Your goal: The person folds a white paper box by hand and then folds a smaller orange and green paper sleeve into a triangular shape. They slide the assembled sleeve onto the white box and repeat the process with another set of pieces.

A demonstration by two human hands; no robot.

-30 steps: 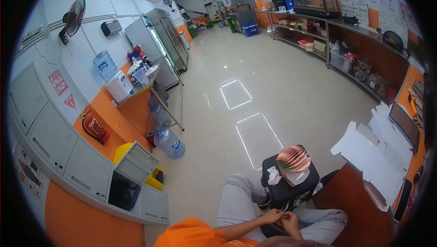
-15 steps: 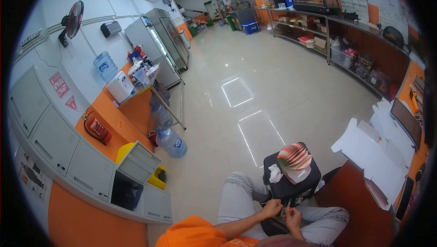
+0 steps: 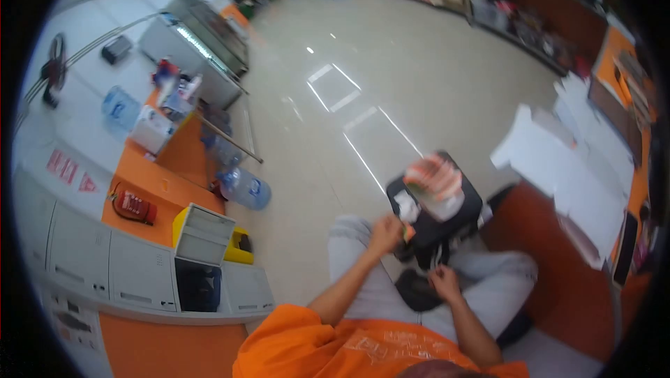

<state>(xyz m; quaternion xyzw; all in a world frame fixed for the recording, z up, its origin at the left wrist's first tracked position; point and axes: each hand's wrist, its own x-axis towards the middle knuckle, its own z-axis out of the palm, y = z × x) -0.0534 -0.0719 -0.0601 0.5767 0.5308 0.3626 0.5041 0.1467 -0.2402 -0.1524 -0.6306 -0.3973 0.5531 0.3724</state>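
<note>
My left hand [image 3: 383, 236] is raised beside the black padded seat [image 3: 466, 219], its fingers closed on a small orange-and-green piece [image 3: 409, 232]. My right hand [image 3: 444, 283] sits lower, above my lap, with its fingers pinched together; what they hold, if anything, is too blurred to tell. On the black seat rests a pleated, fan-like piece [image 3: 434, 177] striped in orange, white and green. Something white [image 3: 447, 206] lies under its near edge. A crumpled white tissue [image 3: 406, 206] is beside it, close to my left hand.
White sheets [image 3: 551, 155] spread over the desk at the right. Grey lockers [image 3: 139, 266], one with its door open, line the left wall near a fire extinguisher [image 3: 134, 207]. Large water bottles [image 3: 244, 188] stand on the tiled floor beside a metal-legged table.
My hands were close together over my lap. My left hand has moved up and away with the small orange-and-green piece; my right stays low. The view has tilted downward.
</note>
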